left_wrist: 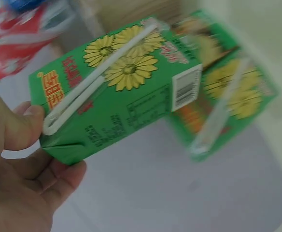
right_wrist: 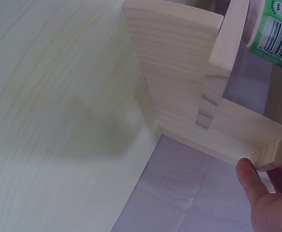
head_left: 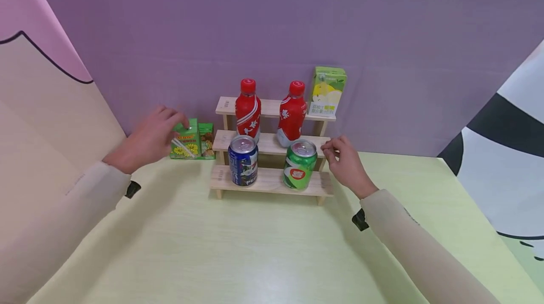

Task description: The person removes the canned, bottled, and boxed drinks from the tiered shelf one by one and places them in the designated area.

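Note:
In my left hand [head_left: 148, 138] is a green drink carton [left_wrist: 126, 87] with yellow flowers and a white straw on its side; thumb and fingers grip one end. Beside it, close to the wall, is a second green carton [head_left: 207, 139], partly hidden by the first in the head view. My right hand [head_left: 346, 164] pinches the right end of the middle step of a three-step wooden shelf [head_left: 269, 177]. Two red bottles [head_left: 248, 110] stand on the shelf behind a blue can [head_left: 243, 164] and a green can [head_left: 300, 169] on the lowest step.
A yellow-green juice carton [head_left: 327, 91] stands at the right end of the top step. Behind the shelf rises a purple wall [head_left: 272, 25], with printed panels at both sides. Everything rests on a pale wooden table [head_left: 255, 247].

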Demonstrator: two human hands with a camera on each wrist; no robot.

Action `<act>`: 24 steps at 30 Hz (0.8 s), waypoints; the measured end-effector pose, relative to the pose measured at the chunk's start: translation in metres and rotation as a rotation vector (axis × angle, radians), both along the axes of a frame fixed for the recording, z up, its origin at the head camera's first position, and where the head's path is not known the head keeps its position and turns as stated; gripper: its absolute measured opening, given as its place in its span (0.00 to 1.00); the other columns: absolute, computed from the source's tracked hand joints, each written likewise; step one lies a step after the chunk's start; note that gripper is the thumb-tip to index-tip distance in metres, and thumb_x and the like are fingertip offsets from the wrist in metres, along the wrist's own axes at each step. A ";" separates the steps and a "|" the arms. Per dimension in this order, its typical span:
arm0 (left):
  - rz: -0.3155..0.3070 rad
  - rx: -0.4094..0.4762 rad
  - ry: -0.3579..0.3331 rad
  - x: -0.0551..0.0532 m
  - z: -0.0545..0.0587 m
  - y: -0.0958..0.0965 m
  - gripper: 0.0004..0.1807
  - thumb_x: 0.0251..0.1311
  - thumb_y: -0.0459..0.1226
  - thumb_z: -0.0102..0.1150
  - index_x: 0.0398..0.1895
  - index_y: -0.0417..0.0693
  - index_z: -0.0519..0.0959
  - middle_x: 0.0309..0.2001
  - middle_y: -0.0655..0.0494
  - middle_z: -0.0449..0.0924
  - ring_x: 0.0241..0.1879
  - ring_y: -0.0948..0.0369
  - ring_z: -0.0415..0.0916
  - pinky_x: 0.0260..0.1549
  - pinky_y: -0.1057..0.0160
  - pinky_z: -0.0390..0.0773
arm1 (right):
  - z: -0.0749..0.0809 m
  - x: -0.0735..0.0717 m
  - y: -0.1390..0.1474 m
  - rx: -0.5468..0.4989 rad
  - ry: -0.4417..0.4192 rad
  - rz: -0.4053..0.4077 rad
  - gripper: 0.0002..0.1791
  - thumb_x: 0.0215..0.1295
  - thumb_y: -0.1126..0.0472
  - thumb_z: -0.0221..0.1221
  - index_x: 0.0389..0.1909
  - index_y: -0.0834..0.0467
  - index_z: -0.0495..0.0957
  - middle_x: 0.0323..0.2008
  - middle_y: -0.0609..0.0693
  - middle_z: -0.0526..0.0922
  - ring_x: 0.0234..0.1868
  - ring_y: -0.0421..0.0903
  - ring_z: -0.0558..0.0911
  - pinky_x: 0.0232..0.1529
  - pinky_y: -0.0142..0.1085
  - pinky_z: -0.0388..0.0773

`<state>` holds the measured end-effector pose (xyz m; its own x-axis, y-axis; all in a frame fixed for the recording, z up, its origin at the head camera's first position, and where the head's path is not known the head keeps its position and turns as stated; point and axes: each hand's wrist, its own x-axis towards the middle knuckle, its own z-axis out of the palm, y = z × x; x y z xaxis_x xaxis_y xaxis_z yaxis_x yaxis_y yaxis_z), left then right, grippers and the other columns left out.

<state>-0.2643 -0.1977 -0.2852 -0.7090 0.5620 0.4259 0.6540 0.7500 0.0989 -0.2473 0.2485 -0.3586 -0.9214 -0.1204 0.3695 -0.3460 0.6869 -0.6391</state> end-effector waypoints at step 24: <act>0.025 0.068 -0.058 -0.018 -0.079 -0.032 0.17 0.51 0.24 0.64 0.45 0.39 0.74 0.46 0.46 0.73 0.47 0.48 0.65 0.45 0.50 0.71 | 0.000 -0.001 -0.002 -0.008 -0.016 -0.010 0.06 0.67 0.74 0.50 0.39 0.69 0.75 0.42 0.57 0.67 0.49 0.55 0.73 0.54 0.48 0.71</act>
